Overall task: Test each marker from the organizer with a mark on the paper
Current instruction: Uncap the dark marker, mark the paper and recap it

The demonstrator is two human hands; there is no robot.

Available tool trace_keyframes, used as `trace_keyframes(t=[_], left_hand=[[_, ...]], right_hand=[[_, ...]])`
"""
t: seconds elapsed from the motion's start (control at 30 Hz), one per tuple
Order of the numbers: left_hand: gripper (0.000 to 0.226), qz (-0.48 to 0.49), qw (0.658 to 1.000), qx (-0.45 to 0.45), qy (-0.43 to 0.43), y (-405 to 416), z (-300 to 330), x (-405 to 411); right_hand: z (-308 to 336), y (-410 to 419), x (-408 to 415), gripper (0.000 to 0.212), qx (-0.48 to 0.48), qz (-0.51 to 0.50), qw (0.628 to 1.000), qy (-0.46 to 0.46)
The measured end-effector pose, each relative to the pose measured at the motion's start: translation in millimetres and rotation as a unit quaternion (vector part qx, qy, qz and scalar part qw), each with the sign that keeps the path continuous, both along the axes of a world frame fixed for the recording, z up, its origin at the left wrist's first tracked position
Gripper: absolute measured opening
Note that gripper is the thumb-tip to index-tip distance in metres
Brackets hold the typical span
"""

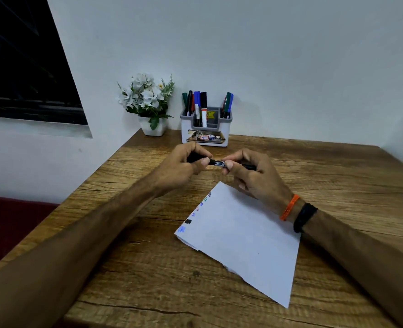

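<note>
Head view. Centre of frame, a little above the middle: both hands meet over the tabletop [129, 268], holding one black marker [217, 162] level between them. Left hand [184, 165] has its fingers curled round the marker's left end, thumb on top; that end is hidden in the fist. Right hand [255, 174] has fingers and thumb curled round the right part of the barrel, a dark tip showing past the knuckles at the right. Only a short printed stretch of barrel shows between the two thumbs (cannot tell whether the cap is on or coming off).

Right wrist carries an orange band [289, 207] and a black band [304, 217], side by side.

Below the hands, lower centre to lower right: paper [243, 237] lying flat and skewed on the tabletop, its upper corner under the right hand. Along its left edge runs a column of small marks [191, 217]: green, blue, red, black, light blue.

Upper centre, against the wall: organizer [206, 129], grey and white, standing at the tabletop's far edge. Markers [199, 102] stand upright in its left compartment, a few more in the right one. Caps show green, red, blue, black.

Just left of the organizer: white pot of white flowers [148, 100].

Upper left of frame: dark window [25, 67].
</note>
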State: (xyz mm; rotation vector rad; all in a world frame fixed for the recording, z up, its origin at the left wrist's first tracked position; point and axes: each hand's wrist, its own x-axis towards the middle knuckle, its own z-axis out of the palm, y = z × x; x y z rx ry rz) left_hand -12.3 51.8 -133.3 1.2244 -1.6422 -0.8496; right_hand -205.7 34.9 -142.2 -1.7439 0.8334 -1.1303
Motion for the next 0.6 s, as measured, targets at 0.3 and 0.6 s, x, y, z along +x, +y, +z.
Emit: trace_keyframes(t=[0.3, 0.6], left_hand=[[0.045, 0.062, 0.981, -0.012, 0.183, -1, 11, -5], [0.063, 0.040, 0.974, -0.027, 0.220, 3, 19, -14]], right_hand=[[12, -2, -6, 0.010, -0.007, -0.011, 1.000, 0.012], [18, 11, 3, 0.093, -0.132, 0.004, 0.986, 0.106]])
